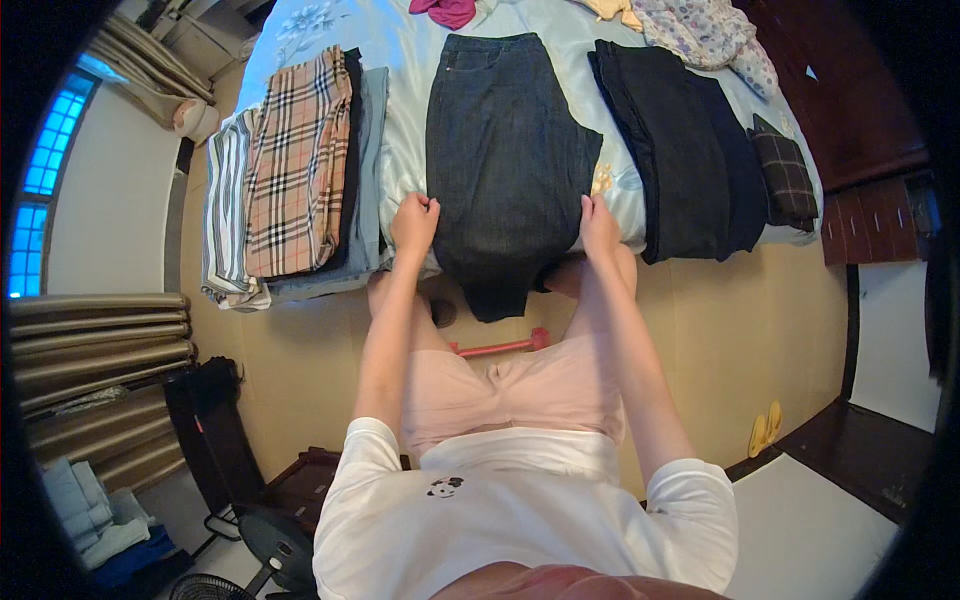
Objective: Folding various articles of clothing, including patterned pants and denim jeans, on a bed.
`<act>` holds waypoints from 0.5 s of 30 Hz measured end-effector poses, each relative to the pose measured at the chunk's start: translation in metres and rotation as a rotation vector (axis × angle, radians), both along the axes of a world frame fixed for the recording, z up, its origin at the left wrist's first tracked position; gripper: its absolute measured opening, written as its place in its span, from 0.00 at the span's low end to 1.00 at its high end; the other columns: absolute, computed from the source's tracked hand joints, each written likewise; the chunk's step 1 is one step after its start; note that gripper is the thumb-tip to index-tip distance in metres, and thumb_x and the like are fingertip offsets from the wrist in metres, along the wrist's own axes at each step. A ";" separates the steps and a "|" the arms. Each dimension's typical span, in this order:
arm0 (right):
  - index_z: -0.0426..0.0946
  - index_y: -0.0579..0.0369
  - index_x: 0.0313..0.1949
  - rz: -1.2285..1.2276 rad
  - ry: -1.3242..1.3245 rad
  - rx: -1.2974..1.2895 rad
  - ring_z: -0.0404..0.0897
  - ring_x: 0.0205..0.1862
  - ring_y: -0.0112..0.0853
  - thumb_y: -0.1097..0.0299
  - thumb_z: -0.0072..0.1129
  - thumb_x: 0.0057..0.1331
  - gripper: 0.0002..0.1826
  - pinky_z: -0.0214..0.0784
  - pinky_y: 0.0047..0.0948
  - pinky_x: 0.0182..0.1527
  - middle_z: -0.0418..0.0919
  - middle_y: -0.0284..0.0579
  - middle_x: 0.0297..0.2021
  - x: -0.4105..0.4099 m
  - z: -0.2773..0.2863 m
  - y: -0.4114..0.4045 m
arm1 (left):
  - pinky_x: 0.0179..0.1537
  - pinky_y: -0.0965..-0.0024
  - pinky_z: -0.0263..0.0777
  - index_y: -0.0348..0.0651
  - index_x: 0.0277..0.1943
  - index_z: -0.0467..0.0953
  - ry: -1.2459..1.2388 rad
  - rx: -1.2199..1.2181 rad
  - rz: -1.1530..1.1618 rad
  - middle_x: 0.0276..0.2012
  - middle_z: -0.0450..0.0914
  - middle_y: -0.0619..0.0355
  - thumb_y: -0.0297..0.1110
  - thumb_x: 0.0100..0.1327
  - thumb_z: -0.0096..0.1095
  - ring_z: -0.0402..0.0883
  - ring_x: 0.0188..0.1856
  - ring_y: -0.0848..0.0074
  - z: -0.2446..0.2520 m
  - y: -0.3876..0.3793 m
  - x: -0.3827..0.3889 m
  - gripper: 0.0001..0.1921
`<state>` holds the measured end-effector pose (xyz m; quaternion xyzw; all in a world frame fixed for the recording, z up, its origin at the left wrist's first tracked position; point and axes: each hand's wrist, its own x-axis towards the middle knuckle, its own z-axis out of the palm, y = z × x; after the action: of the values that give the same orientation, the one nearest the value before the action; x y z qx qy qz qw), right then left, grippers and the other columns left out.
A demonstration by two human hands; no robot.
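Dark denim jeans (504, 157), folded lengthwise, lie on the bed with the waistband away from me and the lower end hanging over the near edge. My left hand (415, 223) pinches their left side edge. At the right edge, my right hand (600, 225) holds the denim between thumb and fingers. To the left, beige plaid trousers (296, 165) overlap striped fabric (225, 202) and grey-blue garments (369, 172). Folded black trousers (679, 150) lie to the right, beside a small dark checked folded garment (782, 176).
The bed's satin cover (405, 112) bears a pink cloth (450, 11) and dotted fabric (697, 34) at the far side. A red-handled object (502, 346) lies on the floor between my legs. A fan (274, 547) stands lower left; yellow slippers (765, 429) lie right.
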<state>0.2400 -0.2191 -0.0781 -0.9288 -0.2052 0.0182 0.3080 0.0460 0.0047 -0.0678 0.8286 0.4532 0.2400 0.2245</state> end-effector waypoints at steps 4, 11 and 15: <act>0.67 0.54 0.30 -0.029 -0.045 0.023 0.73 0.31 0.51 0.53 0.38 0.62 0.17 0.62 0.45 0.31 0.74 0.55 0.25 0.011 0.002 -0.014 | 0.28 0.65 0.66 0.39 0.26 0.72 0.061 0.004 0.010 0.21 0.76 0.54 0.39 0.50 0.55 0.75 0.26 0.62 0.004 0.008 0.001 0.11; 0.68 0.54 0.34 -0.032 0.139 0.090 0.75 0.31 0.44 0.51 0.46 0.58 0.18 0.63 0.41 0.33 0.76 0.48 0.25 0.029 0.015 0.001 | 0.32 0.62 0.67 0.39 0.30 0.73 0.026 -0.117 -0.040 0.25 0.76 0.52 0.44 0.52 0.54 0.75 0.31 0.59 0.023 0.009 0.007 0.15; 0.67 0.55 0.38 -0.061 0.087 0.162 0.75 0.34 0.42 0.51 0.50 0.56 0.20 0.64 0.39 0.36 0.76 0.46 0.30 0.046 0.031 0.028 | 0.35 0.62 0.67 0.39 0.34 0.72 0.017 -0.088 -0.054 0.31 0.76 0.52 0.47 0.53 0.54 0.75 0.35 0.60 0.021 0.025 0.034 0.17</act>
<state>0.2861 -0.1911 -0.0473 -0.9051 -0.1642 0.0324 0.3910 0.0800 0.0297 -0.0468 0.8319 0.4425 0.2067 0.2632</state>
